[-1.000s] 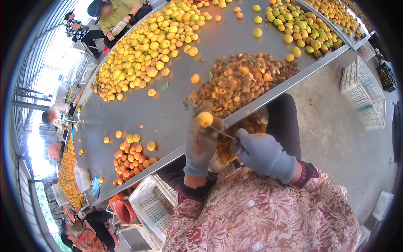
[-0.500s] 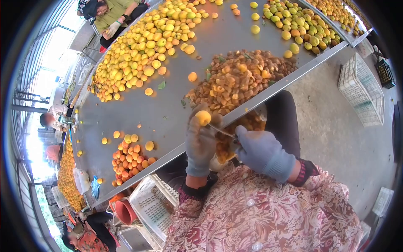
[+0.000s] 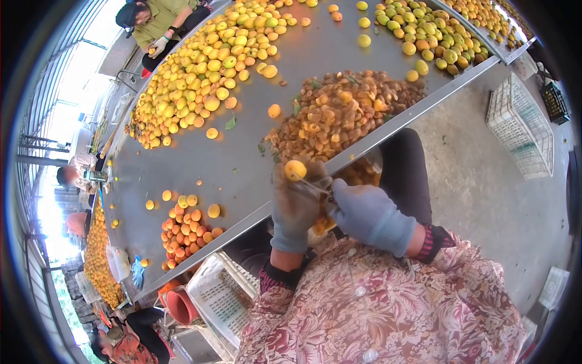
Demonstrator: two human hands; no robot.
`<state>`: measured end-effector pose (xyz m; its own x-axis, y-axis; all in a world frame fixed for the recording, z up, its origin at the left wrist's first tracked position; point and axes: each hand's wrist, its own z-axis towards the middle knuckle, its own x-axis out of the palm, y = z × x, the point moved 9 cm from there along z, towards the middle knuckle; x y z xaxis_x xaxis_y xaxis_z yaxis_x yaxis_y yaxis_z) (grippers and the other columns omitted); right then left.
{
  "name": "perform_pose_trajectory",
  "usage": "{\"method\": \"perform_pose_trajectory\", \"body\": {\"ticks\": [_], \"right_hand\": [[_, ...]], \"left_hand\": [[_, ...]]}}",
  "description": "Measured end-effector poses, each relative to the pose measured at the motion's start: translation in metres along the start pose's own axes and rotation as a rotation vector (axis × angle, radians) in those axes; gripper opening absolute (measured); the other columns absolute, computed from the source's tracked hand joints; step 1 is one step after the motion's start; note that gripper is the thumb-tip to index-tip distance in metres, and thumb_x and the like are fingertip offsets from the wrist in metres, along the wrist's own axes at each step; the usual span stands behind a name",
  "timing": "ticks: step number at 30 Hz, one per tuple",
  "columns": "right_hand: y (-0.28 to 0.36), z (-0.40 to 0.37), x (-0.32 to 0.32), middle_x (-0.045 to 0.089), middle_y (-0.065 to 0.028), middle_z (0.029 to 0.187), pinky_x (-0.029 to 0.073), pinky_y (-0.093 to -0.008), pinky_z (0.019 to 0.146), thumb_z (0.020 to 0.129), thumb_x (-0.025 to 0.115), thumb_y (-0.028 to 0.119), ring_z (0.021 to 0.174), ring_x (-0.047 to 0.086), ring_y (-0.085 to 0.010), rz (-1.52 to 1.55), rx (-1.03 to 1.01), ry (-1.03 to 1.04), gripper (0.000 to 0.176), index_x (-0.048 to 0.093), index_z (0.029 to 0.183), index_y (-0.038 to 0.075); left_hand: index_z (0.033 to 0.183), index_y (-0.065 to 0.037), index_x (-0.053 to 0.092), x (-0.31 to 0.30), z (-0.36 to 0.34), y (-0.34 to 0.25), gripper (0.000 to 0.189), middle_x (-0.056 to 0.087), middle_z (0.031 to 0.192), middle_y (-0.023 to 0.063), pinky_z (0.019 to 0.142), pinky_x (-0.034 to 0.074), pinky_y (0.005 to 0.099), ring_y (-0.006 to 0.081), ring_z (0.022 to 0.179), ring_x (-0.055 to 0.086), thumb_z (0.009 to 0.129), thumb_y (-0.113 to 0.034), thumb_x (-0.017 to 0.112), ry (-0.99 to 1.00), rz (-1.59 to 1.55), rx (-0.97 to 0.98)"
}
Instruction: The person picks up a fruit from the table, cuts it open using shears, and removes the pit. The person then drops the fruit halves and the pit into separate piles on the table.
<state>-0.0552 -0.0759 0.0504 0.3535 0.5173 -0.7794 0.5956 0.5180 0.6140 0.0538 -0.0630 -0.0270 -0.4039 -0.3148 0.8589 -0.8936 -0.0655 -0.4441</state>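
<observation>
My left hand, in a grey glove, is closed around a yellow apricot held up at the table's near edge. In a blue-grey glove, my right hand grips a thin knife whose blade reaches left and touches the apricot. Just beyond the fruit lies a heap of brown pits and cut scraps. Below my hands, a container of orange cut fruit shows partly between my hands and the table rim.
The long metal table carries a big pile of yellow apricots, more at the far right and a small orange pile. White crates stand on the concrete floor. Other workers sit at the table's far end and to the left.
The apricot and my left hand stay nearly in place. My right hand has drawn closer to the left, bringing the knife blade in against the fruit.
</observation>
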Motion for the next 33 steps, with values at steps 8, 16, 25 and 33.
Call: {"method": "perform_pose_trajectory", "body": {"ticks": [8,16,25,33], "right_hand": [[0.004,-0.004,0.0,0.058,-0.0154,0.061,0.048,-0.0425,0.053,0.085,0.056,0.023,0.06,0.06,-0.0343,0.028,-0.022,-0.083,0.025,0.045,0.084,0.001],[0.006,-0.009,-0.019,0.06,-0.0147,0.063,0.049,-0.0405,0.053,0.082,0.056,0.022,0.06,0.062,-0.0316,-0.03,-0.047,-0.086,0.022,0.047,0.083,0.002],[0.002,-0.016,-0.033,0.061,-0.0158,0.066,0.05,-0.0435,0.058,0.082,0.056,0.024,0.065,0.062,-0.0343,0.021,-0.025,-0.009,0.024,0.048,0.085,0.001],[0.002,-0.013,-0.021,0.06,-0.0172,0.072,0.049,-0.0443,0.062,0.083,0.057,0.026,0.071,0.061,-0.035,0.112,0.011,0.083,0.026,0.047,0.088,0.003]], "left_hand": [[0.113,-0.007,0.052,0.022,-0.002,0.007,0.044,0.058,0.104,0.0101,0.089,0.041,0.0429,0.0256,0.094,0.054,0.089,-0.044,0.05,0.219,-0.092,-0.096],[0.117,0.0,0.051,-0.005,0.001,-0.013,0.053,0.063,0.093,0.0082,0.089,0.041,0.0412,0.0197,0.087,0.056,0.093,-0.047,0.043,0.096,0.197,0.118],[0.098,0.001,0.06,0.013,-0.008,-0.027,0.055,0.054,0.059,0.0033,0.079,0.045,0.0391,0.016,0.057,0.052,0.094,-0.049,0.039,-0.076,0.556,0.199],[0.092,0.003,0.056,0.017,-0.004,-0.019,0.058,0.046,0.055,0.0033,0.074,0.046,0.0333,0.0138,0.058,0.048,0.097,-0.046,0.024,0.119,0.444,0.084]]}}
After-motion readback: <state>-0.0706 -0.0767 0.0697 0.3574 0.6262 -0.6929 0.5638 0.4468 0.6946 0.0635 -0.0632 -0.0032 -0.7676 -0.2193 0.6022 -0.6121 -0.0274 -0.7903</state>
